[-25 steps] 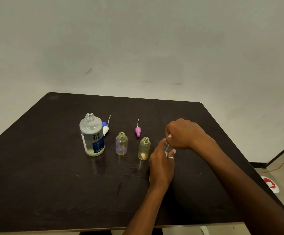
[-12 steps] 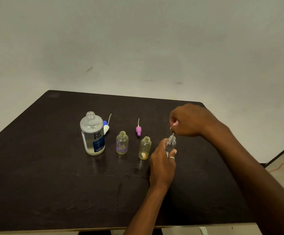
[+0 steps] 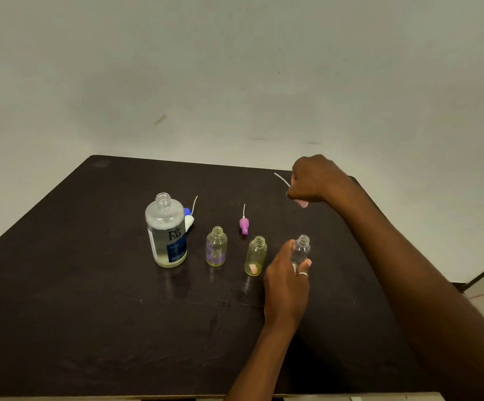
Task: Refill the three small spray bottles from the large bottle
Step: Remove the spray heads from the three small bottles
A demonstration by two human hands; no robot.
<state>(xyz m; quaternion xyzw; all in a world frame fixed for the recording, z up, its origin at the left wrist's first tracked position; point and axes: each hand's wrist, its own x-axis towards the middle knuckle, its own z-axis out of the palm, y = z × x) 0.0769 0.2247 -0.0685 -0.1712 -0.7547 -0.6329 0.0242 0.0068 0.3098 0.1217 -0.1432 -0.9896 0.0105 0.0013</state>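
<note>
A large clear bottle [image 3: 166, 231] with a blue label stands uncapped at the left of a dark table [image 3: 90, 314]. To its right stand two small open bottles, one with a purple label [image 3: 216, 246] and a yellowish one [image 3: 255, 256]. My left hand [image 3: 285, 282] grips a third small clear bottle [image 3: 301, 250], also open and upright on the table. My right hand [image 3: 314, 179] is raised behind it, shut on a pink spray top [image 3: 301, 202] whose white tube sticks out to the left.
A purple spray top [image 3: 243, 224] lies behind the small bottles. A blue and white spray top [image 3: 189, 218] lies just behind the large bottle. The table's far edge meets a pale wall. A floor strip with a red cable shows at the right.
My right hand has pulled the pink spray top out of the clear small bottle and lifted it up and back. My left hand keeps holding that bottle in place.
</note>
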